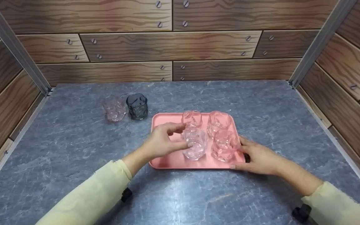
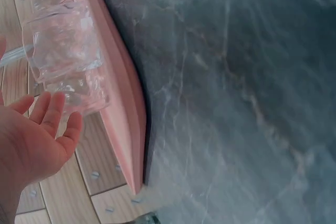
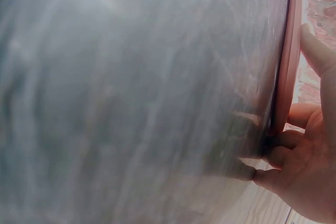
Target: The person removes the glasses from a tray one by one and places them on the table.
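Note:
A pink tray [image 1: 167, 164] lies on the table with several clear faceted glasses on it, two along the back and two along the front. My left hand [image 1: 164, 142] is over the tray's left part, thumb and fingers spread apart beside the front left glass [image 1: 195, 150]. In the left wrist view the fingers of that hand [image 2: 39, 135] look loosely bent, with nothing between them. At the tray's front right corner my right hand [image 1: 259, 157] grips the edge, thumb along the front rim and fingers round the right side. Close by stands the front right glass [image 1: 223, 150].
Behind and left of the tray, a pinkish clear glass [image 1: 115, 108] and a dark grey glass [image 1: 137, 107] stand side by side. Wood-patterned panels [image 1: 167, 45] wall in the marbled grey table [image 1: 73, 140] at the back and both sides.

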Tool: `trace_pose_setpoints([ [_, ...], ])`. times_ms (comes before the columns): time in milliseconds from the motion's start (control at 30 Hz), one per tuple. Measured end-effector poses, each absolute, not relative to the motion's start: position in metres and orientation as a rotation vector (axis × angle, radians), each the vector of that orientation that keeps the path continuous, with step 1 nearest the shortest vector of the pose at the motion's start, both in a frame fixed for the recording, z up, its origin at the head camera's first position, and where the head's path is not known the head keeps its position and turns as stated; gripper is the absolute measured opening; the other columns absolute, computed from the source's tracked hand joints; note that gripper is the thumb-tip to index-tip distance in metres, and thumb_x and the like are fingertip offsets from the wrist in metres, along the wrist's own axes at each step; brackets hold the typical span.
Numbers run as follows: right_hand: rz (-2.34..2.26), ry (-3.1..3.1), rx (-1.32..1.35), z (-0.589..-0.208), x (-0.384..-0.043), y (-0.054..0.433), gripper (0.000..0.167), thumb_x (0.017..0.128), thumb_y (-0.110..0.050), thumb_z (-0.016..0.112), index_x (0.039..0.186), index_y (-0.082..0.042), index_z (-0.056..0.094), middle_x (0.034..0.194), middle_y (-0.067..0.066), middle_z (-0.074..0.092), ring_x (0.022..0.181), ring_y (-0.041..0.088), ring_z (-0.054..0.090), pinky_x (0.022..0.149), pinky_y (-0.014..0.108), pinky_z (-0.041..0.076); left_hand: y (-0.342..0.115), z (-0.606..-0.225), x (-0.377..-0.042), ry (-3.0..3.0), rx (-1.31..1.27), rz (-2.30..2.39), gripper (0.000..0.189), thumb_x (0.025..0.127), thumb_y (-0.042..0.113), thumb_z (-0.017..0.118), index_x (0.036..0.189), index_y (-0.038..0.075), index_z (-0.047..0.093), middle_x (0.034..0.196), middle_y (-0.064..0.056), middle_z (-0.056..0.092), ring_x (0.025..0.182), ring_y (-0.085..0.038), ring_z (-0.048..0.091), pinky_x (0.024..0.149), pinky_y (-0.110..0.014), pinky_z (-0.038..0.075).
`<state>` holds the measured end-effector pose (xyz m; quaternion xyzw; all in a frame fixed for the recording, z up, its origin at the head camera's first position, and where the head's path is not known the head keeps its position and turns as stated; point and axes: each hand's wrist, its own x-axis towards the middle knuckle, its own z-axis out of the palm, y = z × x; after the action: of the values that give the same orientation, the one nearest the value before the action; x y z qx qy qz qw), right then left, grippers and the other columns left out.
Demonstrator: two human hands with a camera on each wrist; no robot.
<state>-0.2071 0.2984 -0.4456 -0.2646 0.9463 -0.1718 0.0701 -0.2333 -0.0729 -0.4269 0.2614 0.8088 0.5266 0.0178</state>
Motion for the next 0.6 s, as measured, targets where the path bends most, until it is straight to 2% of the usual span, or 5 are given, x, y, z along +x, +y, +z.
trace_pose_setpoints([
  [233,-0.52,2.851,-0.796,-0.447,-0.207,0.298,0.087,0.092,-0.068,0.072,0.139,0.005,0.066,0.162,0.034,0.037,0.147,0.054,0.037,0.12,0.066,0.033,-0.065,-0.431,-0.232,2.489,0.772,1.631,0.074,0.081,0.023,0.093,0.142,-0.005,0.062,0.139,-0.018,0.068,0.12,-0.028,0.067,0.109,-0.052,0.051],
  [433,-0.509,2.849,-0.773,-0.445,-0.207,0.297,0.09,0.091,-0.07,0.071,0.141,0.005,0.064,0.162,0.034,0.036,0.147,0.054,0.038,0.119,0.067,0.034,-0.056,-0.433,-0.231,2.445,0.697,1.625,0.084,0.08,0.03,0.096,0.148,0.0,0.059,0.147,-0.012,0.063,0.122,-0.027,0.066,0.102,-0.039,0.058],
  [600,-0.507,2.846,-0.767,-0.445,-0.206,0.297,0.091,0.091,-0.07,0.071,0.141,0.006,0.064,0.162,0.035,0.036,0.146,0.055,0.038,0.119,0.067,0.034,-0.05,-0.433,-0.23,2.497,0.699,1.576,0.088,0.077,0.033,0.097,0.15,0.003,0.058,0.152,-0.008,0.06,0.128,-0.029,0.064,0.106,-0.036,0.055],
])
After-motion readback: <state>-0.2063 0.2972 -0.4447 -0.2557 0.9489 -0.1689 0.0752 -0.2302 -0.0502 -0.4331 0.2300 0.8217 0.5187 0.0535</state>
